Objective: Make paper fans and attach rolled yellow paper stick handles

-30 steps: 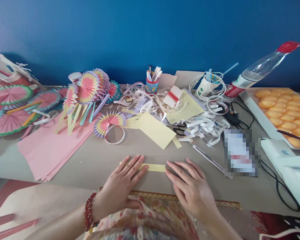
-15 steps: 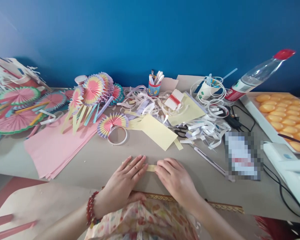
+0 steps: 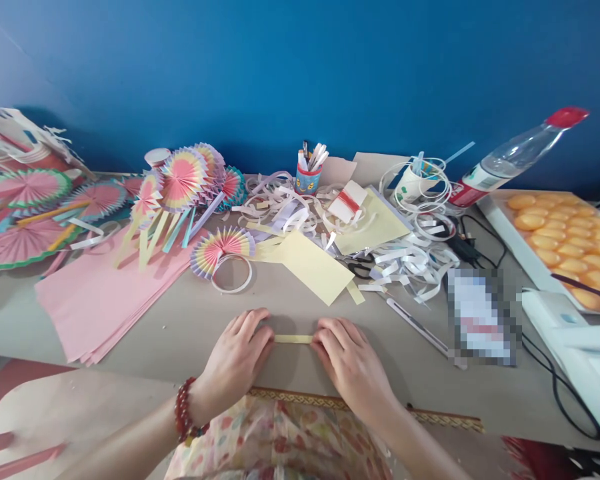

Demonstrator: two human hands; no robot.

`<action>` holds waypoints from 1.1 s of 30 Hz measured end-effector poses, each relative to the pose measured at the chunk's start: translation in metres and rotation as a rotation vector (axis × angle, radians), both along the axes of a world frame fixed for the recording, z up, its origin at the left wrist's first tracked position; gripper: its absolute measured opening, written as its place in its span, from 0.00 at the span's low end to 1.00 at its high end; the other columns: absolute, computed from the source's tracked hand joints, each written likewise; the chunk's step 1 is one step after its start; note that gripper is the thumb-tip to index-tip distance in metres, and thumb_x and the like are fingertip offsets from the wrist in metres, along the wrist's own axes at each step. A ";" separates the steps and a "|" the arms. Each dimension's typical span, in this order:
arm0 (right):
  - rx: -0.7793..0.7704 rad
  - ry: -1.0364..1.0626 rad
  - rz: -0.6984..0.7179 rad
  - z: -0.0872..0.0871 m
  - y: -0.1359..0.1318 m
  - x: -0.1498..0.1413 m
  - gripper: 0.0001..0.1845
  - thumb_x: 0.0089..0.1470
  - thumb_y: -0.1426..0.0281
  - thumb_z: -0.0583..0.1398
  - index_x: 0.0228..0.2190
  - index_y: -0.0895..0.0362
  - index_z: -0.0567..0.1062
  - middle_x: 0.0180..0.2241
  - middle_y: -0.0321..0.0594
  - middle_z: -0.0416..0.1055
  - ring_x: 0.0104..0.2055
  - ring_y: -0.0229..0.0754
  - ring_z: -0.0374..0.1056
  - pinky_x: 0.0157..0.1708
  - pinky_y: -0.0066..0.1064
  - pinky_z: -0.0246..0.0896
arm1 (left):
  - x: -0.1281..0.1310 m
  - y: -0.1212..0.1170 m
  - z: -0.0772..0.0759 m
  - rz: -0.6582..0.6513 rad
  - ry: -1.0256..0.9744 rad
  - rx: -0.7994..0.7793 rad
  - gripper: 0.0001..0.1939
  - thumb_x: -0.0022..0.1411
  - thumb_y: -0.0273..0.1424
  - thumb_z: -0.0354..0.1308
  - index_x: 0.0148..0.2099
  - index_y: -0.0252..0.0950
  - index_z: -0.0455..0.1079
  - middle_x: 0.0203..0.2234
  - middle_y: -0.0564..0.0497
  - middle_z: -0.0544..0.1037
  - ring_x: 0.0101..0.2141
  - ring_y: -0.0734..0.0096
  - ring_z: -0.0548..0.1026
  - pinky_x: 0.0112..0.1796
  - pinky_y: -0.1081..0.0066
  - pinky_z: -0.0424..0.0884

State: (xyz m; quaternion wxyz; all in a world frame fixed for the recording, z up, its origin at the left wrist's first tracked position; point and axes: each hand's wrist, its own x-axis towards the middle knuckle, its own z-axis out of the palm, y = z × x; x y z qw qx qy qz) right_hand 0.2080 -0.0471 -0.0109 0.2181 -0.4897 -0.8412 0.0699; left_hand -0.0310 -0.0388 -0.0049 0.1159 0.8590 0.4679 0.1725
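A narrow yellow paper strip (image 3: 293, 339) lies on the grey table near the front edge. My left hand (image 3: 237, 357) has its fingers curled onto the strip's left end. My right hand (image 3: 347, 360) pinches the right end with bent fingers. Only the short middle of the strip shows between the two hands. A red bead bracelet (image 3: 184, 413) sits on my left wrist.
Behind lie a yellow sheet (image 3: 313, 265), a tape ring (image 3: 231, 273), pleated paper fans (image 3: 180, 177), pink sheets (image 3: 100, 293), white paper curls (image 3: 405, 257), scissors (image 3: 360, 267), a pen cup (image 3: 307, 175). At right stand a bottle (image 3: 515, 150), an orange tray (image 3: 560, 230), a white device with cable (image 3: 575, 340).
Both hands drew inward and curled their fingers over the strip's ends. The strip looks narrower than before, as if folded lengthwise. The right hand came left from beyond the strip's end.
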 end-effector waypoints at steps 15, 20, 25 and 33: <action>-0.087 -0.043 -0.108 -0.002 0.007 0.009 0.10 0.64 0.68 0.57 0.29 0.54 0.66 0.38 0.43 0.69 0.42 0.49 0.64 0.44 0.41 0.58 | 0.004 0.007 0.007 0.071 0.071 -0.041 0.06 0.68 0.27 0.51 0.36 0.36 0.65 0.49 0.41 0.68 0.46 0.55 0.68 0.45 0.56 0.67; -0.108 0.024 -0.122 -0.003 0.008 0.009 0.08 0.64 0.67 0.57 0.32 0.54 0.66 0.37 0.42 0.68 0.41 0.48 0.63 0.43 0.40 0.58 | 0.003 0.007 0.008 0.110 0.066 -0.050 0.05 0.67 0.26 0.52 0.35 0.37 0.65 0.51 0.41 0.68 0.47 0.54 0.68 0.47 0.55 0.66; -0.104 0.051 -0.104 -0.003 0.009 0.009 0.06 0.64 0.70 0.56 0.32 0.54 0.66 0.37 0.42 0.68 0.41 0.48 0.63 0.42 0.39 0.58 | -0.008 0.004 0.005 0.159 0.095 -0.047 0.05 0.67 0.27 0.51 0.36 0.37 0.64 0.53 0.40 0.67 0.48 0.53 0.68 0.48 0.53 0.65; -0.129 0.069 -0.097 -0.002 0.009 0.012 0.06 0.63 0.73 0.56 0.32 0.54 0.67 0.37 0.41 0.68 0.41 0.47 0.64 0.43 0.39 0.58 | -0.024 -0.003 0.000 0.221 0.102 0.007 0.05 0.68 0.28 0.51 0.36 0.38 0.62 0.55 0.39 0.66 0.52 0.55 0.68 0.54 0.50 0.61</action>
